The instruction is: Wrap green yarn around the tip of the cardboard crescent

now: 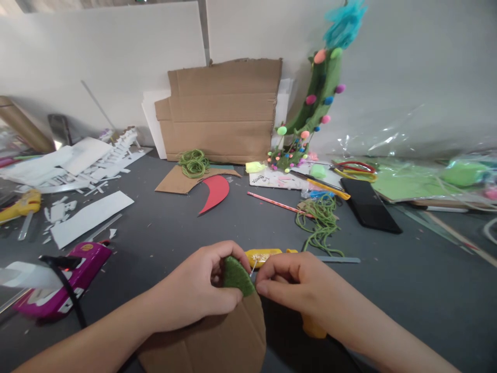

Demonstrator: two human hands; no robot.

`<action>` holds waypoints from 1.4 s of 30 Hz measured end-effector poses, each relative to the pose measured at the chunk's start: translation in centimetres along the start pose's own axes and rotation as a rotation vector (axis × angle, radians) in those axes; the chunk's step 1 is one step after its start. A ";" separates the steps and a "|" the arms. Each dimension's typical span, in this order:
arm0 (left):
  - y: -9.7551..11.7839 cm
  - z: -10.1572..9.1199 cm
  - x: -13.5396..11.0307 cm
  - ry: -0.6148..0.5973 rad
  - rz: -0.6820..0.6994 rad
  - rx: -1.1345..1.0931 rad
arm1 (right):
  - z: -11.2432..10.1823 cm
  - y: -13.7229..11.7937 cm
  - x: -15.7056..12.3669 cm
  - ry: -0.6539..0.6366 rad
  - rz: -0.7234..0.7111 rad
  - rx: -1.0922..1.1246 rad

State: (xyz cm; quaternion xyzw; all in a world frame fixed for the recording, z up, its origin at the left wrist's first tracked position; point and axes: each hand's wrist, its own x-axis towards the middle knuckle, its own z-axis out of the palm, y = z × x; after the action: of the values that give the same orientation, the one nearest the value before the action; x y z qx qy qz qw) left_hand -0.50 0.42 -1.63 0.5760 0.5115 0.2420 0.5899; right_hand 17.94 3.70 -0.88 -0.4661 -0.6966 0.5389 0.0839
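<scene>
My left hand (209, 287) grips a rounded piece of brown cardboard (221, 342) near its tip, thumb on the near face. Green yarn (237, 277) covers that tip in close rows. Beside its right edge, my right hand (297, 285) has thumb and forefinger pinched together; what lies between them is too small to make out. A short pale thin piece shows between the fingertips and the yarn-covered tip. Just behind and partly under my right hand lies a yellow glue gun (266, 257), with a clear glue stick (341, 259) out of its back.
Ahead lie a red crescent cutout (216, 192), a green yarn coil (193, 163), loose green yarn (319, 220) and a black phone (370, 205). A magenta device (73, 277) stands left, near white scraps (91, 217). A green crescent with pompoms (324, 96) leans at the back.
</scene>
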 end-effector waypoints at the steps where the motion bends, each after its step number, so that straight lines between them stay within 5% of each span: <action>1: 0.0 -0.1 0.0 0.005 0.003 -0.001 | -0.1 -0.1 -0.1 -0.007 -0.002 0.004; 24: 1.7 0.1 -0.8 -0.028 0.004 -0.268 | 0.4 -0.7 -0.8 -0.020 -0.143 0.266; 33: 5.4 -0.1 -0.6 0.008 0.159 -0.052 | -0.5 -1.4 -2.5 0.198 -0.251 0.317; 37: 7.3 0.1 -0.6 0.157 0.309 0.290 | -1.0 -1.6 -3.9 0.353 -0.359 0.178; 42: 8.7 1.4 -1.1 0.274 0.247 0.362 | -1.4 -1.3 -4.7 0.518 -0.591 -0.037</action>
State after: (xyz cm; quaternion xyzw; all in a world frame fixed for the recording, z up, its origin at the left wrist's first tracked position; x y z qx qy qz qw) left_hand 3.01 0.76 6.49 0.6921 0.5474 0.2927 0.3684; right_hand 20.63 1.16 2.59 -0.3677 -0.7659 0.3435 0.4002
